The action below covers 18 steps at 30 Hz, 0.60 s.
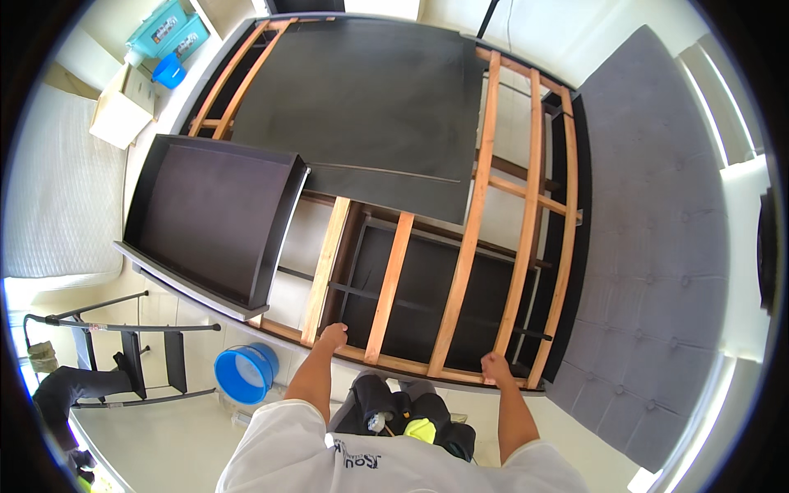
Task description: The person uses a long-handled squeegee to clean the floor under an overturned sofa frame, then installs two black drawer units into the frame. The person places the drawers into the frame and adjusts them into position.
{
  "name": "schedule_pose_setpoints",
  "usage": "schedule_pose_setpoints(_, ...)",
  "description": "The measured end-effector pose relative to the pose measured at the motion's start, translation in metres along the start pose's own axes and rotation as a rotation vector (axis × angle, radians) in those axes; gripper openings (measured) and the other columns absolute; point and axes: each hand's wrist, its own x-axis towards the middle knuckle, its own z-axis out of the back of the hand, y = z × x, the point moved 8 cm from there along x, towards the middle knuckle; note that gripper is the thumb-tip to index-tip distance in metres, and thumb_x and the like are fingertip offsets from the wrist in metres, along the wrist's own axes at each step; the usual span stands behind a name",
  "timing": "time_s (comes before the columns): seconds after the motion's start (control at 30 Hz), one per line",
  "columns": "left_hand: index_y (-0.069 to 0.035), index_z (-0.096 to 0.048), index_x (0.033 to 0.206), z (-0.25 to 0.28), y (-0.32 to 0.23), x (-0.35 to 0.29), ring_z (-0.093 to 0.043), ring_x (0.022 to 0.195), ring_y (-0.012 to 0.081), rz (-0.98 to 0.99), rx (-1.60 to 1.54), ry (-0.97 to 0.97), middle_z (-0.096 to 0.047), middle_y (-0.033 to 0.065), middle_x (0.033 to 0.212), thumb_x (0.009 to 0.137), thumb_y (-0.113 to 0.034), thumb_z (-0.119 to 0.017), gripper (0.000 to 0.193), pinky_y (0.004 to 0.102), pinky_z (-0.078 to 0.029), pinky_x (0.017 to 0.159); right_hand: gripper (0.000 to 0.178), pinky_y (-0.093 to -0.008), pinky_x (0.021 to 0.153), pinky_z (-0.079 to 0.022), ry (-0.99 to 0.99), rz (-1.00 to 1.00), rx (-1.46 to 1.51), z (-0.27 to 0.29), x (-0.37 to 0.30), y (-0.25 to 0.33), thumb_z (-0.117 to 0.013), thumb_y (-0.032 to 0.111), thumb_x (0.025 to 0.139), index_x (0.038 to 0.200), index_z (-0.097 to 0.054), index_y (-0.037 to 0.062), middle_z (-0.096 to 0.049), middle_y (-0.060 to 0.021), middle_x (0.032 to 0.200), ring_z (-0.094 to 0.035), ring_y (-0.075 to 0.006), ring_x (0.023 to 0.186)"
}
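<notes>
A bed frame (473, 283) with pale wooden slats lies in front of me. My left hand (333, 335) is closed over its near rail, beside a slat. Farther right along the same rail, my right hand (495, 368) is also closed; the fingers' undersides are hidden in both. Between my hands, below the slats, a dark drawer-like box (419, 300) shows, crossed by a thin black bar (394, 300). A dark drawer (214, 209) rests on the frame's left side. Behind it a large black panel (362, 99) covers the far slats.
A grey tufted headboard (653, 246) stands right. Near left are a blue bucket (246, 374) and a folding step ladder (131, 353). Beyond are a mattress (62, 185), a small cabinet (123, 107) and teal boxes (168, 33). Dark pouches (374, 398) hang by my waist.
</notes>
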Motion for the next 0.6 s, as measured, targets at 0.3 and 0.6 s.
schedule_pose_setpoints(0.3, -0.005, -0.053, 0.098, 0.008, 0.000, 0.019, -0.053, 0.089, 0.0286, -0.213, -0.329, -0.311, -0.056, 0.0130, 0.095, 0.078, -0.016, -0.044, 0.025, 0.0337, -0.043, 0.077, 0.012, -0.0342, 0.056, -0.047, -0.030, 0.041, 0.968, -0.037, 0.224, 0.163, -0.044, 0.017, 0.078, 0.082, -0.045, 0.0057, -0.051, -0.0095, 0.069, -0.054, -0.0222, 0.063)
schedule_pose_setpoints(0.6, -0.008, -0.054, 0.096, -0.071, 0.059, -0.012, -0.054, 0.083, 0.0301, -0.002, -0.261, -0.200, -0.057, 0.0147, 0.089, 0.076, -0.019, -0.046, 0.025, 0.0349, -0.043, 0.073, 0.024, -0.0341, 0.068, -0.046, -0.025, 0.068, 1.092, -0.065, 0.331, 0.244, -0.053, 0.020, 0.077, 0.093, -0.045, 0.0041, -0.048, -0.0090, 0.087, -0.051, -0.0207, 0.077)
